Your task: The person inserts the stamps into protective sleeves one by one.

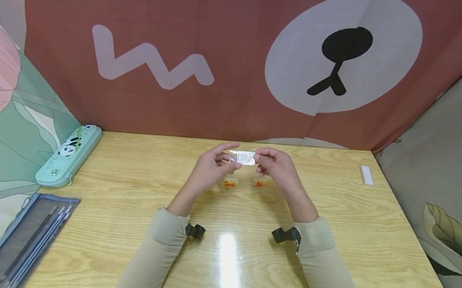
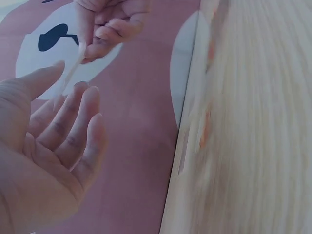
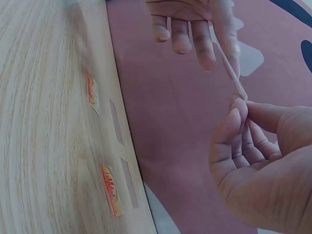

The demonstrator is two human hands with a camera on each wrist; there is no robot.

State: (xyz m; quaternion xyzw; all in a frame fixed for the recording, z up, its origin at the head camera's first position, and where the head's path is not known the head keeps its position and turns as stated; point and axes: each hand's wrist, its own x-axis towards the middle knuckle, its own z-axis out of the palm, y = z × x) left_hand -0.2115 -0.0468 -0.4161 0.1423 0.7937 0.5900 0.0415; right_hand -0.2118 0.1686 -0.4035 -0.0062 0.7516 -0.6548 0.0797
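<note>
A small, flat, shiny packet [image 1: 246, 158], whitish with a clear end, is held up above the table. My right hand [image 1: 275, 164] pinches its right end between thumb and finger; the right wrist view shows this packet [image 3: 231, 73] edge-on. At its other end, my left hand [image 1: 213, 163] has thumb and fingers spread around it, the fingers fairly straight in the left wrist view. Whether they touch it is hard to tell. Beneath the hands lie two small orange-and-yellow printed pieces, a left piece [image 1: 230, 182] and a right piece [image 1: 260, 183].
A mint panda pencil case [image 1: 69, 156] lies at the table's left edge. Nearer is a mesh zip pouch [image 1: 24, 240] with several pencils. A small white block [image 1: 366, 175] lies far right. Behind the wooden table [image 1: 125, 244] hangs a red-brown cloth [image 1: 233, 112].
</note>
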